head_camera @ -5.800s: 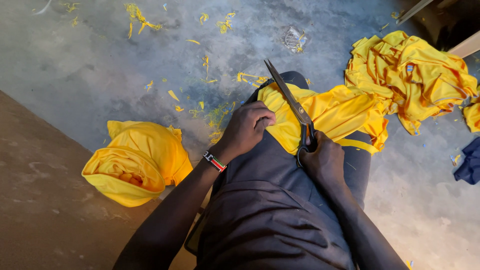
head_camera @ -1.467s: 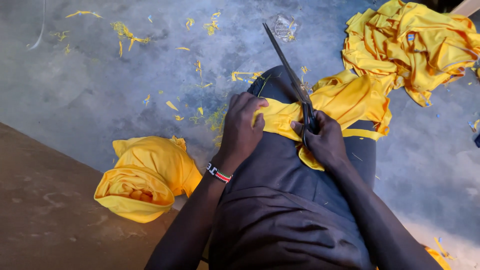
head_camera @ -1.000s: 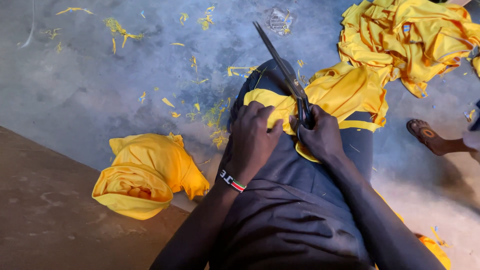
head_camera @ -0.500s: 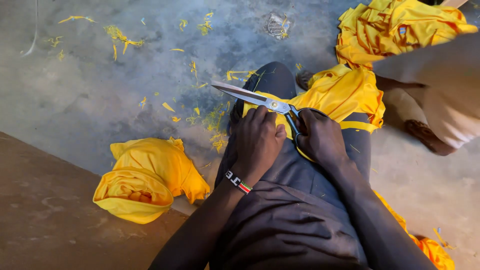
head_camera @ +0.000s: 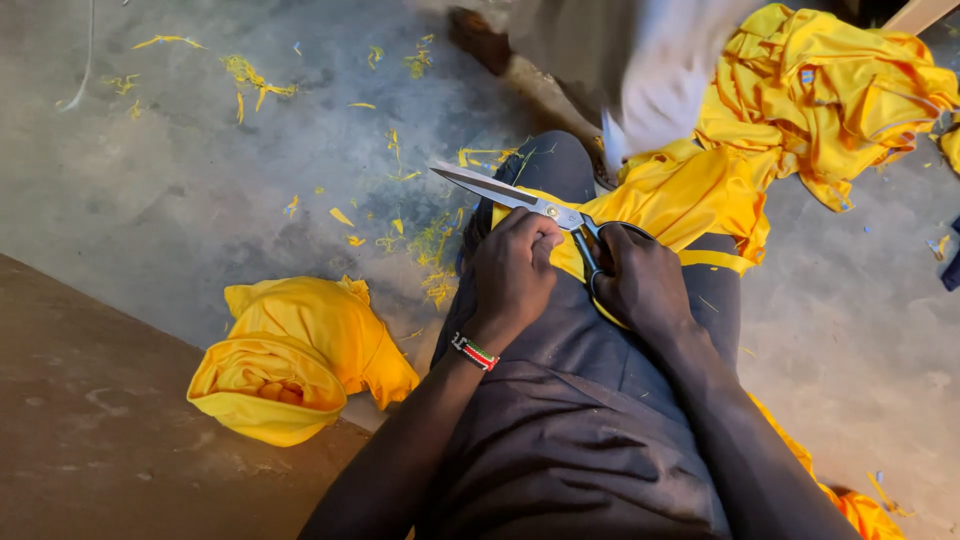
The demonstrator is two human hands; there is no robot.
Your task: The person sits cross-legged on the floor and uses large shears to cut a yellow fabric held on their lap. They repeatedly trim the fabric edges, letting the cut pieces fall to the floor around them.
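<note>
A piece of yellow cloth (head_camera: 690, 195) lies over my dark-trousered lap. My right hand (head_camera: 640, 280) grips the black handles of large steel scissors (head_camera: 505, 190), whose blades point left, nearly closed. My left hand (head_camera: 515, 270) presses down on the yellow cloth right beside the scissors' pivot, fingers curled over its edge. A beaded band circles my left wrist.
A rolled yellow garment (head_camera: 295, 355) lies on the concrete floor to the left. A heap of yellow garments (head_camera: 830, 90) sits at the upper right. Another person (head_camera: 600, 60) passes across the top, blurred. Yellow scraps (head_camera: 420, 240) litter the floor. A brown slab (head_camera: 120, 430) fills the lower left.
The scissors swung from pointing up to pointing left. My left hand shifted closer to the pivot. Another person walked in from the right and now crosses the top.
</note>
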